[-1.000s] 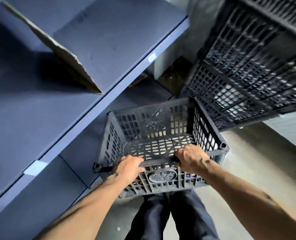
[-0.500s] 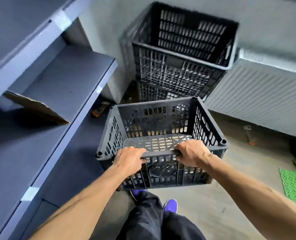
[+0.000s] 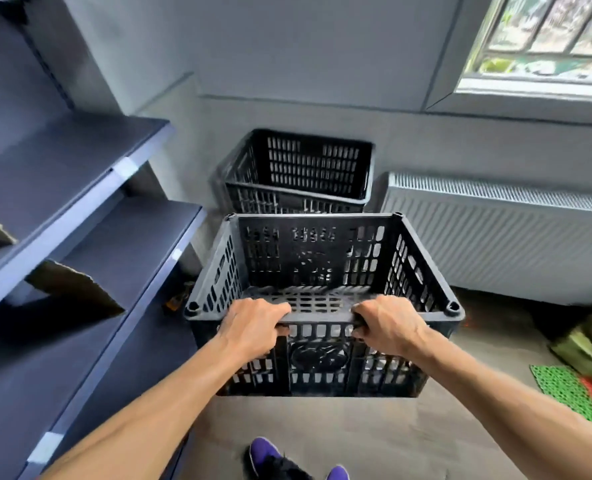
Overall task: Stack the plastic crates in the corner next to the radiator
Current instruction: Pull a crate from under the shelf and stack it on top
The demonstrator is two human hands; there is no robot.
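Black plastic crate (image 3: pixel 322 271) at frame centre, held off the floor, open side up. Left hand (image 3: pixel 253 327) and right hand (image 3: pixel 388 325) both clenched over the near rim, fingers curled down over the top bar, thumbs inside. Spaced either side of the moulded emblem, prob. to keep the load level and stop it twisting. Near-wall grip only, so far side hangs out unsupported; arms extended to keep it clear of the legs.

Target stack (image 3: pixel 298 171) just above centre, w/ top crate open and empty, tucked in the corner betw. the shelving and the radiator (image 3: pixel 495 230). Carried crate overlaps its lower part in the picture; prob. still apart, gap not readable. Same orientation as the stack's top crate, so no rotation needed by the look of it.

Grey shelving (image 3: pixel 80 188) down the left side, cardboard scrap (image 3: pixel 76 285) on a lower shelf at mid-left. Window upper right. Green mat (image 3: pixel 564 389) lower right, purple shoes at bottom edge.

Judgement: mid-carry, placement not yet done. Next calls for a lift above the top rim, then corner posts lined up w/ the crate below before lowering. Risk: near-side grip lets far edge dip and catch the rim.
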